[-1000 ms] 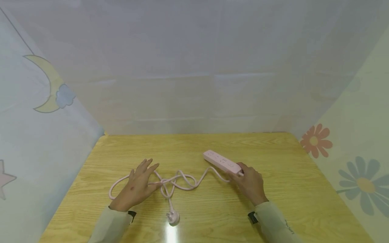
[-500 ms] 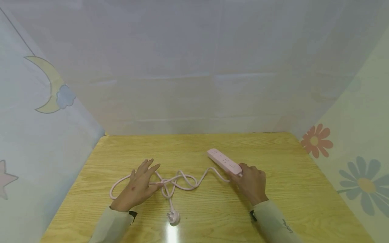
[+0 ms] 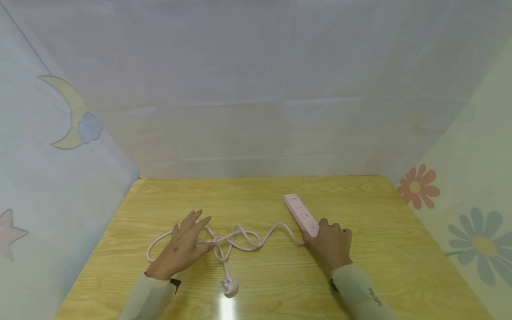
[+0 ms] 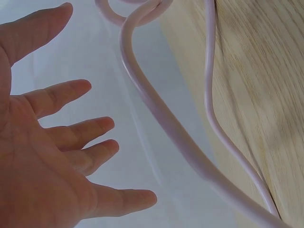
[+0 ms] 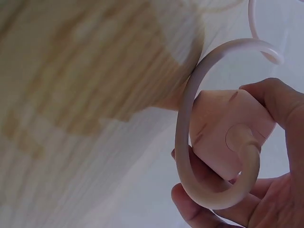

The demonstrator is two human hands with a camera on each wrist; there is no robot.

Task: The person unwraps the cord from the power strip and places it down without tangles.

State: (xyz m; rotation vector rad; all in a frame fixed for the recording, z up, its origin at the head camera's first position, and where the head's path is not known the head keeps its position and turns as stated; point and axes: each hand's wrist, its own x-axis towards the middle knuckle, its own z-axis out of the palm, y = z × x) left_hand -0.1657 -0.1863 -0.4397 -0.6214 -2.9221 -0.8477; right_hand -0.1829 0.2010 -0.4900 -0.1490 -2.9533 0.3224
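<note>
A pink power strip (image 3: 302,213) lies angled on the right half of the table, sockets facing up. My right hand (image 3: 330,242) grips its near end; in the right wrist view, thumb and fingers hold the end (image 5: 223,123) where the cord bends out. The pale pink cord (image 3: 250,240) runs left in tangled loops, and its plug (image 3: 230,286) lies near the table's front, prongs leftward. Over the left loops, my left hand (image 3: 182,246) hovers with fingers spread. In the left wrist view its palm (image 4: 42,156) is bare and apart from the cord (image 4: 166,118).
The wooden table (image 3: 208,191) meets a pale cloth wall (image 3: 256,133) at its back edge. Patterned side walls with a moon (image 3: 70,111) on the left and flowers (image 3: 484,244) on the right flank it. Light glares off the front of the table.
My right hand has turned the power strip, swinging its far end to the right so that it points more straight away from me. The left hand has stayed nearly still over the cord.
</note>
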